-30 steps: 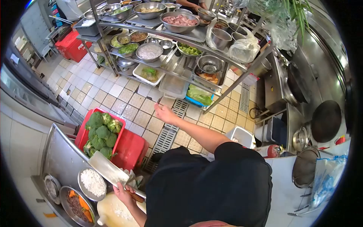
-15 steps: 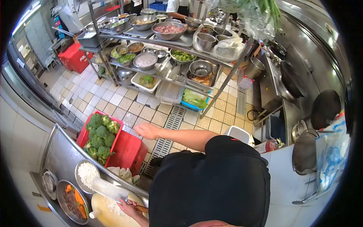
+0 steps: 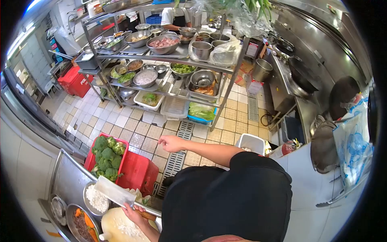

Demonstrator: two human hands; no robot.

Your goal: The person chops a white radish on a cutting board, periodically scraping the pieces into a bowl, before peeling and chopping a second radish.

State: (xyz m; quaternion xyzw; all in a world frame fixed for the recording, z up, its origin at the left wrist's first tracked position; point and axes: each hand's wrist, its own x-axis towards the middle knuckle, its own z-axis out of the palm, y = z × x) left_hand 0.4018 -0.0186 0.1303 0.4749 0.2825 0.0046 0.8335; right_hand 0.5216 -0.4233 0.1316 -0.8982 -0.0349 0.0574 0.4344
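Observation:
My left hand (image 3: 136,213) grips the wooden handle of a cleaver (image 3: 115,191). Its broad blade reaches over the edge of a metal bowl of chopped white pieces (image 3: 96,199). Below lies a round cutting board (image 3: 117,228) with white chopped bits and a pale stalk-like piece at its edge. My right hand (image 3: 171,143) is stretched out above the floor, past a red bin (image 3: 139,171); its fingers are loosely bent and apart, with nothing visible in them. Beside that bin stands a red crate of broccoli (image 3: 108,155).
A bowl with carrots and dark minced food (image 3: 83,226) sits on the steel counter (image 3: 70,177). Ahead, a metal shelf rack (image 3: 177,60) carries several food bowls. A floor drain grate (image 3: 175,163) runs below my right arm. Woks (image 3: 302,76) line the right side. A co-worker (image 3: 176,18) stands behind the rack.
The view has shifted slightly. My left hand has raised the cleaver and its blade looks sharper. My right hand has moved to the right in view, with its fingers now more bent.

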